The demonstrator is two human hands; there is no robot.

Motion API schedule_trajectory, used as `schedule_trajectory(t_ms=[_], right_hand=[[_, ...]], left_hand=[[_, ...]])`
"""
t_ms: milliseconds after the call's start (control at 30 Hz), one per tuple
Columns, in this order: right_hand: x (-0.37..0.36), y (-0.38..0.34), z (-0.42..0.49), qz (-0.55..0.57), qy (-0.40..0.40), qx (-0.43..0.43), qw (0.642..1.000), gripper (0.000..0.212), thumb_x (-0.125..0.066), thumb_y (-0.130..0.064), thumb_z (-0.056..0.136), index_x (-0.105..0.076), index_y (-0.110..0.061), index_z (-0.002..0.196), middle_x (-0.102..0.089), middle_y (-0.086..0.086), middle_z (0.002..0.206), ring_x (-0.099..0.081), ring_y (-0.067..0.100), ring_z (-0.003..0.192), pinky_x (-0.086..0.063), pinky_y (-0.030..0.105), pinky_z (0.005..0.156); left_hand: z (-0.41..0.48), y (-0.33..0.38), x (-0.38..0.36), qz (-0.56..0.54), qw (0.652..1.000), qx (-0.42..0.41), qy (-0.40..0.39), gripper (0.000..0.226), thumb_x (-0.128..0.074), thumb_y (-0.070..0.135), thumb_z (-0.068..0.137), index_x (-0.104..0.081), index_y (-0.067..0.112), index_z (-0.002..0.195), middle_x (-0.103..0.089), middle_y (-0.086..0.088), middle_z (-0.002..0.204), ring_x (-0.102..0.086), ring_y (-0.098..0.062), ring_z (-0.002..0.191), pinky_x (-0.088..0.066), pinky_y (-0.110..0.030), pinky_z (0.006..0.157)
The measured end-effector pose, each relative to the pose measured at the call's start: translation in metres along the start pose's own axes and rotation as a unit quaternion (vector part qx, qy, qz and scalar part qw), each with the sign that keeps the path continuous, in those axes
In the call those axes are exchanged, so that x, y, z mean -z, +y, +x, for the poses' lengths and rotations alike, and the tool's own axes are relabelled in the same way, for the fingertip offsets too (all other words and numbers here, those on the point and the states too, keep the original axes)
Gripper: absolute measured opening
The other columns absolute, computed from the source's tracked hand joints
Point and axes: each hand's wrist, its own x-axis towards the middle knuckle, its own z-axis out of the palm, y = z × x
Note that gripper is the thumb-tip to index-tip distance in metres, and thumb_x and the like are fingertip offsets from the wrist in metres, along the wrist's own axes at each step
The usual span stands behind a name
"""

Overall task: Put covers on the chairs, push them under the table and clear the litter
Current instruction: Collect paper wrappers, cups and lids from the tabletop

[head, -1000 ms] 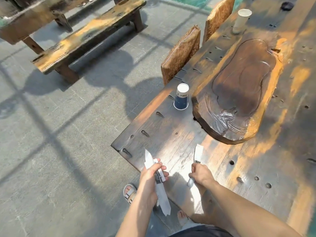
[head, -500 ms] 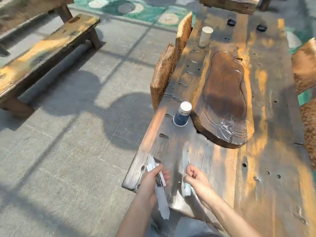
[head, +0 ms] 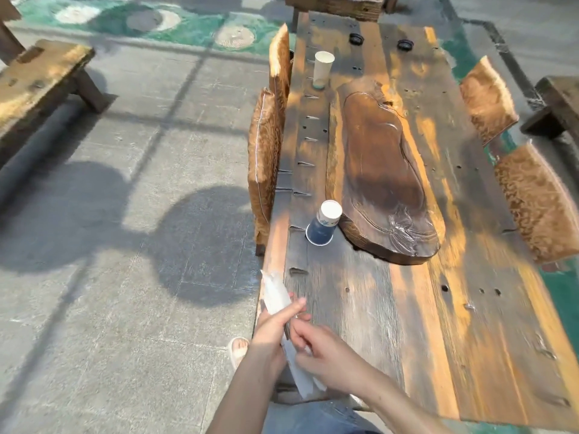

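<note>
1. My left hand (head: 272, 327) grips the white paper scraps (head: 275, 292). My right hand (head: 326, 355) has come across and now pinches the same bundle, not a separate strip.
2. So this litter is gathered at the table (head: 360, 324)'s near left edge.
3. Farther off, the blue cup (head: 322, 228) and white cup (head: 322, 70) are yet to be cleared.

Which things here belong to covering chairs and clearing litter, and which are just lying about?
For the job:
crumpled white paper strips, in the grip of left hand and right hand
upturned blue paper cup
tall white paper cup
brown patterned covered chairs
long plank table

Lying about:
carved dark wooden tray
weathered wooden bench
</note>
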Motion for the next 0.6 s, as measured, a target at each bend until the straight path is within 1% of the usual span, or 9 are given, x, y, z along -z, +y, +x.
schedule_trajectory(t_ms=[100,167,200,267,333,367,467,533,600], right_hand=[[-0.003,-0.006,0.032,-0.016,-0.007,0.024,1.0,0.012,-0.043,-0.017,0.081,-0.033,-0.021,0.08,-0.038,-0.002,0.076,-0.032,0.009,0.071,-0.025,0.025,0.062],[-0.002,-0.006,0.056,-0.02,-0.006,0.03,0.999,0.015,-0.048,-0.02,0.088,-0.035,-0.025,0.083,-0.045,-0.001,0.078,-0.037,0.009,0.071,-0.029,0.026,0.063],[0.001,-0.006,0.067,-0.002,-0.005,0.023,1.0,0.014,-0.052,-0.027,0.094,-0.039,-0.027,0.087,-0.049,-0.005,0.079,-0.042,0.008,0.072,-0.033,0.024,0.064],[0.01,-0.002,0.088,0.072,0.028,-0.018,0.997,0.011,-0.057,-0.042,0.1,-0.049,-0.035,0.098,-0.06,-0.012,0.085,-0.057,0.006,0.077,-0.045,0.024,0.07],[0.027,0.01,0.111,0.095,0.136,-0.078,0.983,0.012,-0.06,-0.042,0.099,-0.052,-0.039,0.108,-0.065,-0.01,0.095,-0.064,0.011,0.087,-0.055,0.037,0.082],[0.039,0.019,0.122,0.069,0.198,-0.11,0.971,0.019,-0.063,-0.038,0.098,-0.052,-0.036,0.113,-0.064,-0.01,0.1,-0.064,0.012,0.092,-0.054,0.042,0.087],[0.081,0.048,0.157,-0.049,0.334,-0.184,0.923,0.051,-0.073,-0.028,0.09,-0.049,-0.021,0.134,-0.055,-0.001,0.123,-0.057,0.02,0.115,-0.048,0.042,0.101],[0.11,0.063,0.18,-0.104,0.385,-0.212,0.892,0.069,-0.079,-0.028,0.084,-0.043,-0.022,0.142,-0.047,0.005,0.136,-0.05,0.029,0.126,-0.044,0.043,0.104],[0.133,0.072,0.203,-0.137,0.401,-0.238,0.874,0.083,-0.082,-0.031,0.079,-0.035,-0.03,0.148,-0.038,0.007,0.147,-0.045,0.034,0.133,-0.044,0.046,0.106]], left_hand=[[0.023,0.025,0.008,0.013,1.0,0.021,0.016,0.04,-0.074,-0.008,0.081,-0.067,0.004,0.117,-0.07,-0.019,0.084,-0.069,-0.031,0.074,-0.055,-0.041,0.075],[0.039,0.047,0.016,0.011,0.999,0.029,0.013,0.033,-0.056,-0.018,0.083,-0.073,0.003,0.103,-0.068,-0.023,0.082,-0.066,-0.033,0.071,-0.054,-0.043,0.075],[0.047,0.059,0.02,0.017,0.999,0.03,0.005,0.034,-0.052,-0.018,0.079,-0.073,0.002,0.096,-0.068,-0.023,0.083,-0.066,-0.033,0.07,-0.054,-0.043,0.073],[0.062,0.087,0.023,0.03,0.999,0.029,-0.01,0.042,-0.053,-0.013,0.065,-0.066,-0.004,0.103,-0.068,-0.024,0.087,-0.067,-0.032,0.073,-0.056,-0.042,0.07],[0.082,0.111,0.021,0.039,0.999,0.033,-0.008,0.061,-0.052,-0.011,0.056,-0.057,-0.007,0.117,-0.069,-0.03,0.094,-0.068,-0.038,0.078,-0.058,-0.045,0.074],[0.093,0.119,0.018,0.042,0.999,0.034,-0.009,0.064,-0.051,-0.011,0.056,-0.056,-0.007,0.12,-0.069,-0.032,0.095,-0.068,-0.041,0.079,-0.058,-0.048,0.076],[0.12,0.137,0.005,0.07,0.996,0.044,-0.029,0.061,-0.052,-0.011,0.06,-0.057,-0.006,0.121,-0.069,-0.032,0.098,-0.069,-0.04,0.08,-0.058,-0.053,0.088],[0.135,0.143,-0.002,0.097,0.992,0.06,-0.054,0.056,-0.051,-0.014,0.065,-0.057,-0.004,0.12,-0.068,-0.03,0.1,-0.067,-0.039,0.083,-0.05,-0.058,0.101],[0.149,0.146,-0.008,0.133,0.986,0.076,-0.064,0.051,-0.045,-0.02,0.074,-0.058,-0.004,0.121,-0.068,-0.028,0.101,-0.066,-0.038,0.087,-0.048,-0.058,0.104]])
